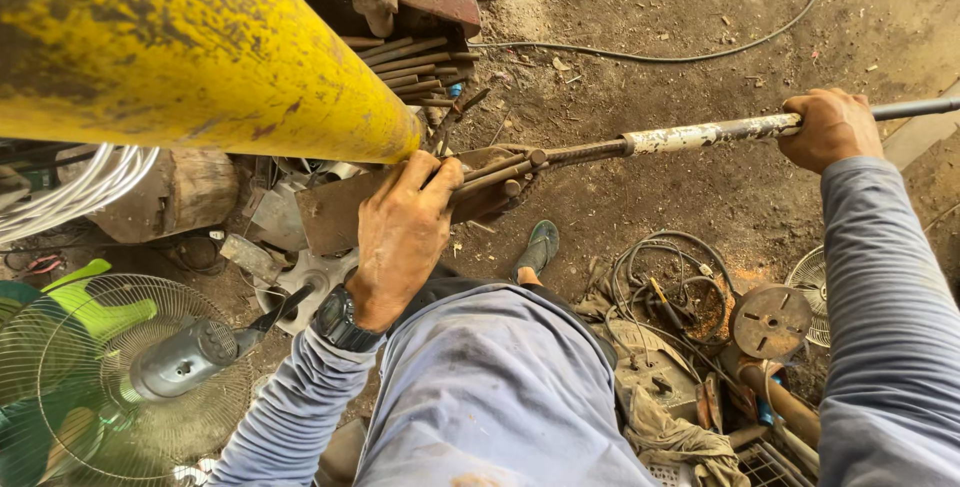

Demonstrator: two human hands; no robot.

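A long metal bar lies across the middle, above the dirt floor. The right hand grips its right end. The left hand holds thin rods down under the yellow pipe. A fan sits near left.

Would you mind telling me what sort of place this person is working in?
Probably a rough metalworking yard: a dirt floor, a stack of steel rods, and the right hand gripping a long bar.
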